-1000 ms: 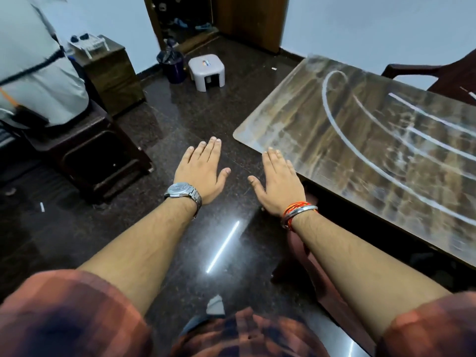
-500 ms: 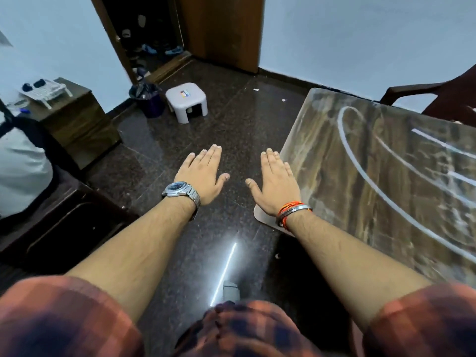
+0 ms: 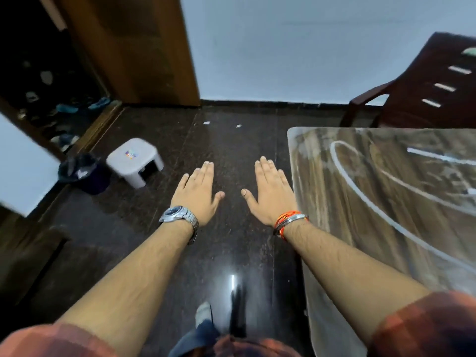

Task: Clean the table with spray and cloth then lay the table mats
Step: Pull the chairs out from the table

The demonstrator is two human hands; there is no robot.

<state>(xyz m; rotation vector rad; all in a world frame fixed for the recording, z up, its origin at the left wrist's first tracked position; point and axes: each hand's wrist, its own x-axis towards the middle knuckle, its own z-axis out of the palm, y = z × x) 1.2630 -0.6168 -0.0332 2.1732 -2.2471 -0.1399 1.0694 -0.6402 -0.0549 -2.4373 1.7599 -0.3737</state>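
Observation:
The wooden table with a glossy top and white curved markings fills the right side of the head view. Both my arms stretch forward over the dark floor. My left hand, with a silver watch at the wrist, is flat with fingers straight and holds nothing. My right hand, with orange and silver bands at the wrist, is also flat and empty, just left of the table's near left edge. No spray bottle, cloth or table mats are in view.
A dark brown chair stands behind the table at the far right. A small white stool and a dark bin sit on the floor at the left, by an open wooden door. Dark furniture lies at the near left.
The view has swung to the right and up: the table now lies straight along the right side, the chair and wall show more, and the cabinet at left has left view. Both hands stay flat.

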